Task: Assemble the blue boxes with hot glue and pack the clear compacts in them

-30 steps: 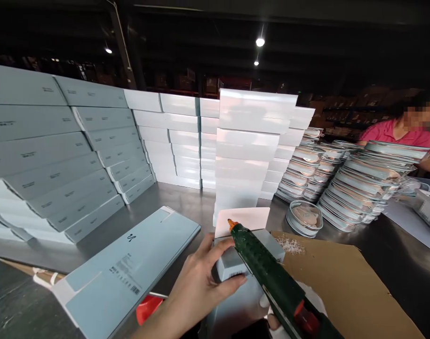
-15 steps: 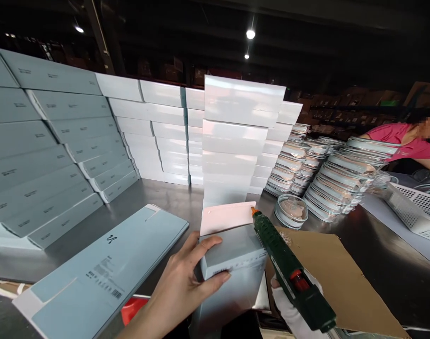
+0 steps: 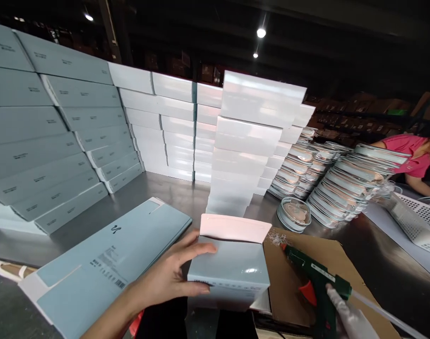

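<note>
Left hand (image 3: 165, 278) grips the open-flapped box (image 3: 229, 270); gloved right hand (image 3: 349, 320) grips the glue gun (image 3: 315, 282).

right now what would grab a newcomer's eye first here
Walls of stacked pale boxes fill the left and back of the steel table. In front, the left hand grips a small blue box with its flap up, while the gloved right hand holds a green glue gun over cardboard.
</note>
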Tool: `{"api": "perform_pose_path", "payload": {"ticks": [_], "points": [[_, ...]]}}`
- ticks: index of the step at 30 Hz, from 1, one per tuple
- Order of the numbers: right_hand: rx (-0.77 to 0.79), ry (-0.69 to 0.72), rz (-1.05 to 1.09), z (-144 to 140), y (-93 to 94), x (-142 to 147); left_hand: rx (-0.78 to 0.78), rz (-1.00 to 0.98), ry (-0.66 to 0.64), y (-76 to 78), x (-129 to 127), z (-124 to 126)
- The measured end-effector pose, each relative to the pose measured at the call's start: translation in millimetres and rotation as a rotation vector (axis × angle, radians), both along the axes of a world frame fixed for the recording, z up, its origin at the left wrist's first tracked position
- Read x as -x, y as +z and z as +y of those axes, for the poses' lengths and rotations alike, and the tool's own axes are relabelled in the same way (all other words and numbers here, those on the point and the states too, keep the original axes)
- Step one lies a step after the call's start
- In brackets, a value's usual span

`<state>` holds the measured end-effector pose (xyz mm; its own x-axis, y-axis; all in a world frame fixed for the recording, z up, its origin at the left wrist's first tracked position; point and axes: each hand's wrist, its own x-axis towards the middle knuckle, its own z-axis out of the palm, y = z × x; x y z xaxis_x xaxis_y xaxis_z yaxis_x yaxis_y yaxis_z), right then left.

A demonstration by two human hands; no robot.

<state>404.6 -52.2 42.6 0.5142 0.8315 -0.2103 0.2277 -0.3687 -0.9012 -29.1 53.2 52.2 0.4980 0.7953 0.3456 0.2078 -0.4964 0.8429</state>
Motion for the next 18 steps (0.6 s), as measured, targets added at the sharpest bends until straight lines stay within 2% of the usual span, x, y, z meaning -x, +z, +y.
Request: {"api": "perform_pose_path", "payload": {"ticks": [2,4,5,7,8,10,15,18], "points": [[0.041,-0.032,-0.163,-0.3,9.3,-1.0,0.007,0.017,-0.015,4.8,-0.1,-0.1],[-0.113,0.006,-0.256,8.4,21.8,20.8,0.003,0.024,-0.017,7.6,0.4,0.5],[-0.278,0.090,-0.223,15.6,27.7,38.5,0.000,0.021,-0.022,7.7,0.9,0.9],[-0.487,0.398,-0.094,32.1,36.5,77.8,-0.018,0.015,-0.043,5.3,1.3,1.5],[-0.517,0.566,-0.041,39.4,38.5,95.0,-0.037,0.014,-0.055,2.5,0.7,1.6],[-0.549,0.758,-0.012,48.9,36.3,117.2,-0.099,-0.018,-0.056,-5.9,-3.3,1.3],[-0.663,0.835,-0.204,48.1,18.9,116.1,-0.308,-0.398,-0.041,-29.8,-18.2,2.3],[-0.768,0.963,-0.358,49.4,26.9,119.3,-0.341,-0.325,-0.092,-27.9,-15.4,2.4]]}}
